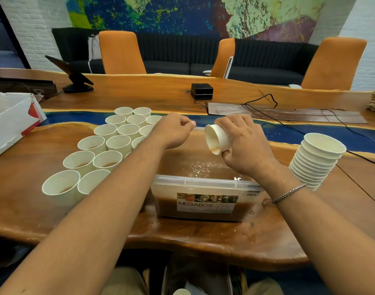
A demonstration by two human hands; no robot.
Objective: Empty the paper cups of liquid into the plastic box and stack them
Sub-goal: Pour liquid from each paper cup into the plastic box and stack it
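Observation:
A clear plastic box (195, 183) labelled MEGABOX sits in front of me with brown liquid in it. My right hand (244, 143) grips a white paper cup (217, 138), tipped on its side over the box with its mouth facing left and down; a brown trace lies at its lower rim. My left hand (173, 129) has its fingers curled on the box's far rim. Several upright paper cups (106, 143) with brown liquid stand in rows left of the box. A stack of nested cups (316, 159) stands to the right.
A white cardboard box (9, 120) lies at the far left. A black tablet stand (75, 77), a small black device (201, 90) and black cables (310, 118) sit further back on the wooden table. Orange chairs (121, 53) stand behind it.

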